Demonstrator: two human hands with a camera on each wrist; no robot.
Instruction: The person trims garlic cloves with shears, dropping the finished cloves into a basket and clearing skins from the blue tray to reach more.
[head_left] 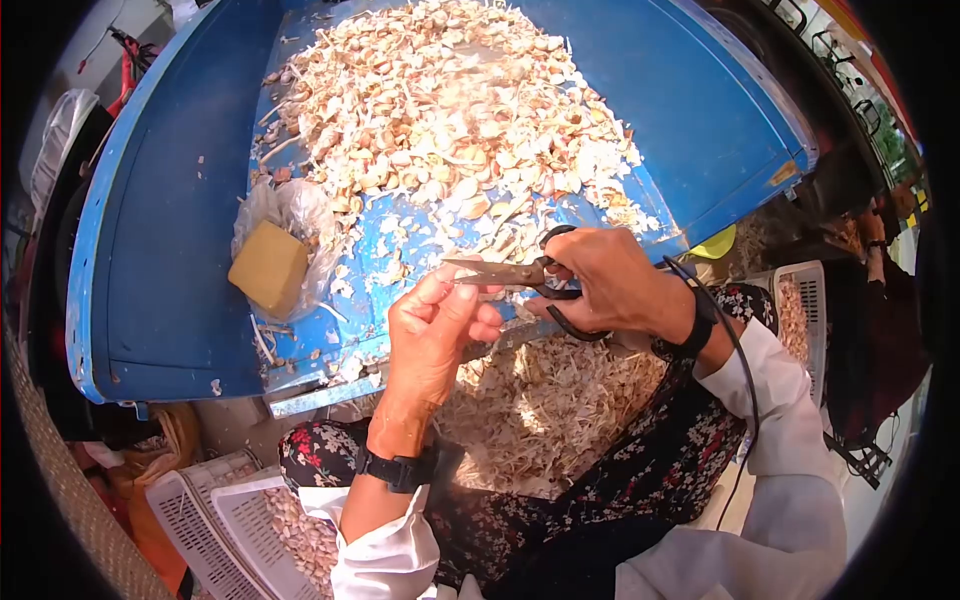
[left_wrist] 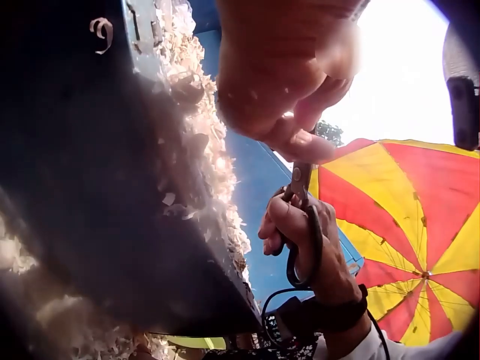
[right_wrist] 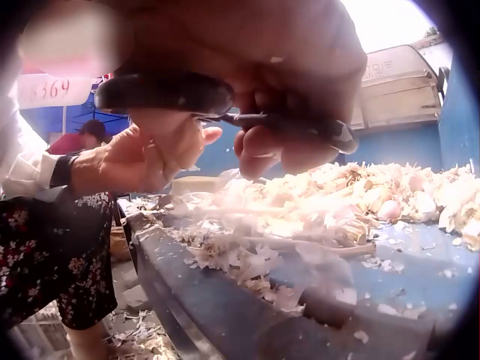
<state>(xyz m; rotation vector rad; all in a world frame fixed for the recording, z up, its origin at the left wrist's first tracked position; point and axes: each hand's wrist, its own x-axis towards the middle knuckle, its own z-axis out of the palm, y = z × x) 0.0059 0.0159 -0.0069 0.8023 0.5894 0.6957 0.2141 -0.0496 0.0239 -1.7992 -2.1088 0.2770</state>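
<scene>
My right hand (head_left: 625, 285) grips a pair of scissors (head_left: 500, 273) by its black handles, fingers through the loops. Its dark, worn blades point left, across the fingertips of my left hand (head_left: 430, 335). The left thumb and fingers are curled together at the blades, over the tray's front edge. A small pale piece (left_wrist: 288, 115) shows between the left fingers in the left wrist view; mostly hidden, I cannot tell what it is. Beyond both hands, a large heap of garlic (head_left: 430, 110) with dry stalks and skins covers the blue tray (head_left: 160, 250).
A yellowish block (head_left: 270, 268) sits by a clear plastic bag (head_left: 305, 210) at the tray's left. Dry trimmings (head_left: 550, 410) lie below the front edge, above the lap. White crates (head_left: 195, 515) stand on either side, and a red-and-yellow umbrella (left_wrist: 405, 225) is overhead.
</scene>
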